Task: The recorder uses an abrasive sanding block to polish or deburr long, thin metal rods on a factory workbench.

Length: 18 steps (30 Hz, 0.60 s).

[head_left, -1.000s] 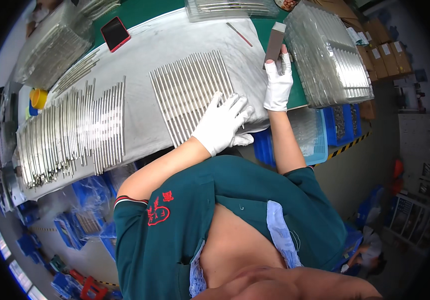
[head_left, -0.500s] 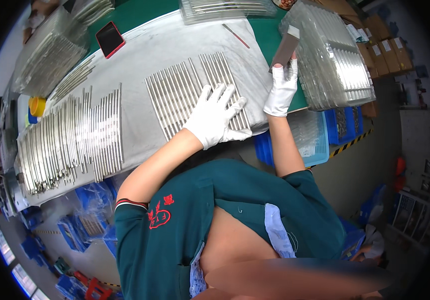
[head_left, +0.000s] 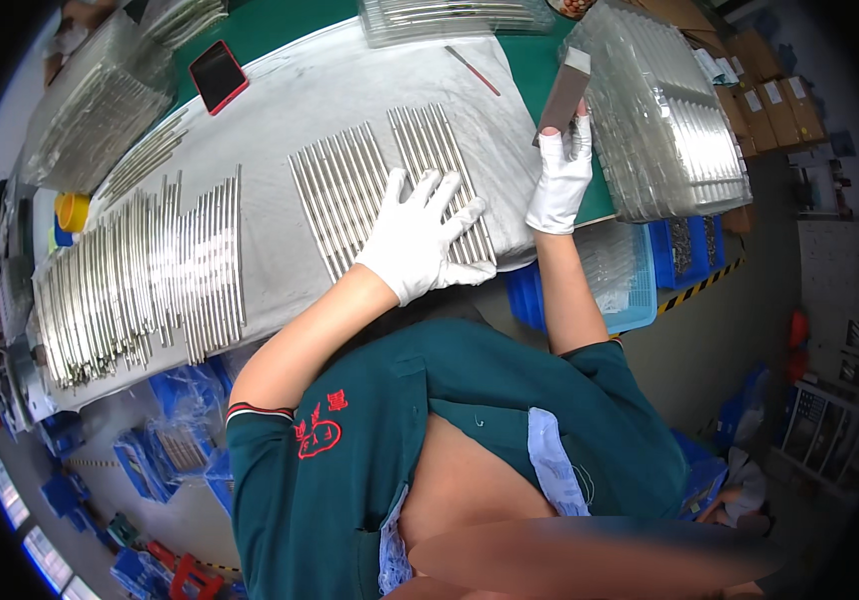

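Note:
My left hand (head_left: 422, 238), in a white glove, lies with fingers spread on the lower part of a small group of thin metal rods (head_left: 420, 135). Just left of it is a wider row of parallel metal rods (head_left: 335, 195), part of which the hand covers. A narrow strip of cloth shows between the two groups at their far ends. At the table's right side my gloved right hand (head_left: 561, 185), its fingertips bare, is closed around the lower end of a grey-brown rectangular block (head_left: 563, 92). That block is held up at a tilt, apart from the rods.
Many more rods (head_left: 140, 275) lie on the white cloth (head_left: 280, 110) at left. A phone (head_left: 218, 77), yellow tape roll (head_left: 73, 212) and thin red-handled tool (head_left: 473, 70) are farther off. Stacked clear plastic trays (head_left: 660, 110) stand at right, above blue bins (head_left: 680, 250).
My left hand has slid slightly left, and the rods under it have shifted left too. A rod that stood apart between the groups no longer does. My right hand has hardly moved.

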Tool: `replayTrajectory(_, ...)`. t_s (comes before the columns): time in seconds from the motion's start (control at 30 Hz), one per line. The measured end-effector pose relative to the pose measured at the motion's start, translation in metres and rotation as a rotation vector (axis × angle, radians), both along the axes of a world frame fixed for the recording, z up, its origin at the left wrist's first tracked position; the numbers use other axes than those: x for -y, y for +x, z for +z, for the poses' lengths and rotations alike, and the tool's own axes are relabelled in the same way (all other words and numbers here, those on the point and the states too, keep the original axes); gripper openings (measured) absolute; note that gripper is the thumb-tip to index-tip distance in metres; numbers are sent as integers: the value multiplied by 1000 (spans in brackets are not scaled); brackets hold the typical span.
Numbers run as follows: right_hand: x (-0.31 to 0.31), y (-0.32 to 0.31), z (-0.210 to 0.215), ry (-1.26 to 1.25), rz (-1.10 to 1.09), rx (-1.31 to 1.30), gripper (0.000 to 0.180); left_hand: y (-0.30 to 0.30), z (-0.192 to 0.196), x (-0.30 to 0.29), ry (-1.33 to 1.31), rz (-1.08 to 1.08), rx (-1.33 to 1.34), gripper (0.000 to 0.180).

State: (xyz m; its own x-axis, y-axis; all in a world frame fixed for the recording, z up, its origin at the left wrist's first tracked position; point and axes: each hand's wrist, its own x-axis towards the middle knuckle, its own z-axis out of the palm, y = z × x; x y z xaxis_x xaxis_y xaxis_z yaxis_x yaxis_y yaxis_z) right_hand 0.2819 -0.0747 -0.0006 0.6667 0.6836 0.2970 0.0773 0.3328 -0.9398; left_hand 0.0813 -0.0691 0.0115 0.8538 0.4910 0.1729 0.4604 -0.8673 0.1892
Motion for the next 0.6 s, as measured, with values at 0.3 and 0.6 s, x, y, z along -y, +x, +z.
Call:
replayTrajectory(0.3,-1,-2,-1,8,22,16,64,-8,0,1,-46,-4,17,85)
replayTrajectory(0.6,-3,1,-4,-3,4,7,61,1,13,-5,-30,-74,196,85)
